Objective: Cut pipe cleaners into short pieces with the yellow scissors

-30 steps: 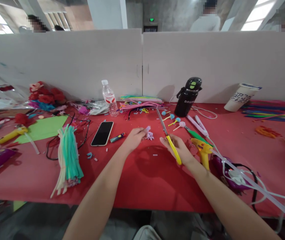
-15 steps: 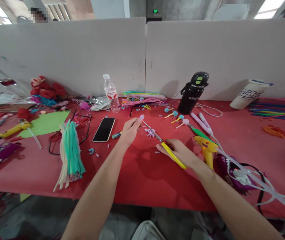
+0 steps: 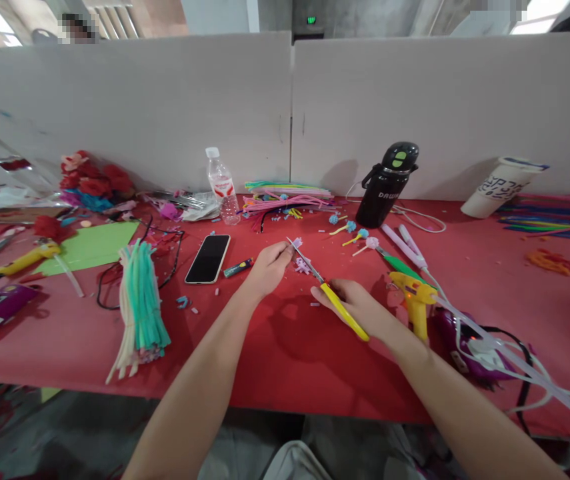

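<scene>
A: Where is the work set, and how is it held?

B: A small lilac piece (image 3: pixel 298 243) is held over the middle of the tabletop (image 3: pixel 285 380), nearer the far edge than the near edge. It is pinched in the closed fingertips of the left hand (image 3: pixel 272 265). The fingers of the right hand (image 3: pixel 362 303) are curled round yellow-handled scissors (image 3: pixel 332 293), and their tips are aimed at the far edge, slanting left. The blades are seen against the piece; how far they are parted cannot be told

A: How is the snip best made?

B: Short cuts with the tips would be safest, as little room is left beside the pinching fingertips. The piece is best kept above the lilac scraps (image 3: pixel 303 266), so that trimmings are gathered in 1 place

A: And toward the right edge?

B: The glue gun (image 3: pixel 417 300) lies just beside the right forearm; it may be hot, so elbow movement should be kept small
</scene>
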`<act>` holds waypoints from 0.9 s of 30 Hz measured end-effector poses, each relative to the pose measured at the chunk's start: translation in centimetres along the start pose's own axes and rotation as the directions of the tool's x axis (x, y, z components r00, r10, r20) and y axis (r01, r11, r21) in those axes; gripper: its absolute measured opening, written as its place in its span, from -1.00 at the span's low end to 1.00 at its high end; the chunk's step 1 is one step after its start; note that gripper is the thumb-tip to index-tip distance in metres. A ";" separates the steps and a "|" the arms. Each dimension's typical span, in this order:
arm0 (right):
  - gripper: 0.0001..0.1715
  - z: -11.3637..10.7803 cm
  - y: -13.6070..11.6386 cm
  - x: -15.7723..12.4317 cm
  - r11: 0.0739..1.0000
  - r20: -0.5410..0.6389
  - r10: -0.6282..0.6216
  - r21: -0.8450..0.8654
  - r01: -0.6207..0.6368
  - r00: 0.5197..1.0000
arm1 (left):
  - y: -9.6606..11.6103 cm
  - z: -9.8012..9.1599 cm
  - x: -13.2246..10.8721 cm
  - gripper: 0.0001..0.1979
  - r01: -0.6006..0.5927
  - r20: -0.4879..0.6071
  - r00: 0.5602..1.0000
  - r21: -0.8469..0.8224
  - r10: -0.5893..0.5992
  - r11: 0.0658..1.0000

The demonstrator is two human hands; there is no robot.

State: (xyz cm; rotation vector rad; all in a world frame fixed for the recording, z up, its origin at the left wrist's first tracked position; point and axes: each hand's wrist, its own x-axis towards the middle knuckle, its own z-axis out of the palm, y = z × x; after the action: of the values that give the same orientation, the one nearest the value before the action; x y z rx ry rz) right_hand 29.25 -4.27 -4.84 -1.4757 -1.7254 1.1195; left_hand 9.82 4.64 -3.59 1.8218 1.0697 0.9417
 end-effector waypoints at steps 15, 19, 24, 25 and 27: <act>-0.28 -0.4 -1.6 -1.9 0.909 -0.003 0.063 -0.413 -0.059 0.998 | 0.1 1.2 0.2 -0.69 0.060 0.127 0.990 -0.007 -0.058 0.998; -0.21 -0.3 -0.6 -1.3 0.932 0.042 0.164 -0.335 -0.140 0.986 | -0.4 1.4 0.4 -0.68 0.104 0.153 0.983 0.022 -0.106 0.994; -0.17 -0.2 -0.2 -0.3 0.945 0.110 0.260 -0.234 -0.229 0.959 | -1.0 1.4 0.5 -0.71 0.209 0.157 0.967 -0.031 -0.202 0.977; -0.18 -0.1 -0.2 -0.2 0.945 0.113 0.268 -0.224 -0.238 0.957 | -1.1 1.4 0.5 -0.72 0.229 0.159 0.963 -0.042 -0.220 0.973; -0.21 -0.1 -0.4 0.0 0.946 0.119 0.280 -0.205 -0.252 0.953 | -1.3 1.5 0.5 -0.72 0.269 0.164 0.953 -0.061 -0.256 0.961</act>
State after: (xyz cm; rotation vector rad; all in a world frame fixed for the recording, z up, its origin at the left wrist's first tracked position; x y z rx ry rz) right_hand 29.14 -4.24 -4.41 -1.8283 -1.8101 1.2580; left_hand 10.87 5.11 -5.25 1.6085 1.1253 0.6648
